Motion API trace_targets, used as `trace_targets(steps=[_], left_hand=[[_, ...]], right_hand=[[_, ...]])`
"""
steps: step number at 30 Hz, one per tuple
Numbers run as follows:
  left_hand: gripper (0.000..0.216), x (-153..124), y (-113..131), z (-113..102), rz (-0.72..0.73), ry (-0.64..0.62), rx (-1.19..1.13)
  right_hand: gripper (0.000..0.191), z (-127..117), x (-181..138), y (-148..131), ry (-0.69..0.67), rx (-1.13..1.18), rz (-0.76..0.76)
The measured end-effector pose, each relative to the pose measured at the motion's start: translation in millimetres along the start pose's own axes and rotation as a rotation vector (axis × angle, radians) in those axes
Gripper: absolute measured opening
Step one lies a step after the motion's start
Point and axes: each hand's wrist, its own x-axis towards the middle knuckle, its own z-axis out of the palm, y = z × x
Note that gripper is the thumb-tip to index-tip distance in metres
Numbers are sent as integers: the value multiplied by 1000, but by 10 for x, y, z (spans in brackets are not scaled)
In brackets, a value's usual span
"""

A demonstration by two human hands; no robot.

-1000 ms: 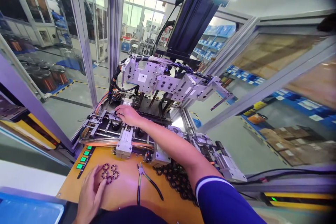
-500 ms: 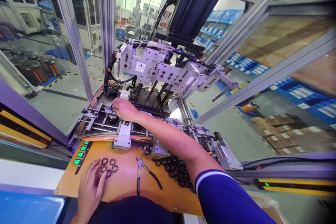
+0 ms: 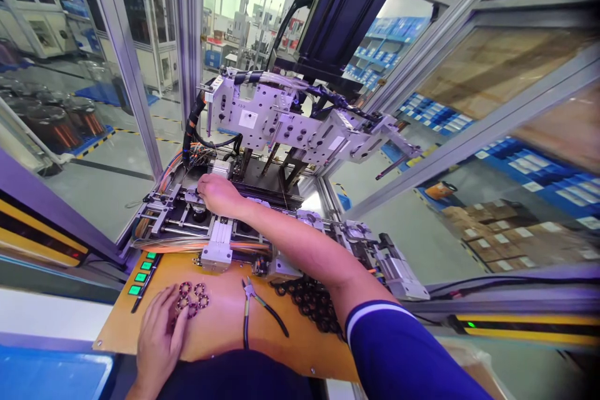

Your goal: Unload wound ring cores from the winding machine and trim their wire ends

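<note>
My left hand (image 3: 158,332) rests on the orange work board (image 3: 220,325) with its fingers stretched out. Beside its fingertips lie several small dark ring cores (image 3: 199,289) with copper-coloured marks; one ring sits close to the thumb tip. Reaching across the machine, my right hand (image 3: 219,195) has its fingers bent together at a metal fixture (image 3: 193,196) on the left end of the rails. Whatever those fingers pinch is hidden. Cutting pliers (image 3: 248,300) with dark handles lie spread on the board between the hands.
A pile of dark rings (image 3: 312,306) lies under my right forearm. Green buttons (image 3: 140,277) line the board's left edge. Above the rails hangs a perforated metal head plate (image 3: 281,125). Yellow light-curtain bars (image 3: 529,331) and aluminium posts (image 3: 124,62) frame the station.
The whole view has shifted slightly. My right hand's fingers stay at the same fixture, bent a little closer, and my left hand stays by the rings.
</note>
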Motion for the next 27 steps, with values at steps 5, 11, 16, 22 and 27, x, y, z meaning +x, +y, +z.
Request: trace_targets(steps=[5,11,16,22,27], left_hand=[[35,9,4,-3,23,12,15],[35,9,-9,6,23,-1,17],[37,5,-14,11,30,-3,19],[38,7,-20,13,18,-5,22],[36,14,5,33,28,15,17]], right_hand=[[27,-16,-25,9,-23,-13,13],[31,-64,-18,-34,-45,-64,-5],[29,-72,-26,-41,-59,-83,-25],[38,-107,-239,-3,-110,-86,-93],[48,-67,-275,38,-147,-32,-108]])
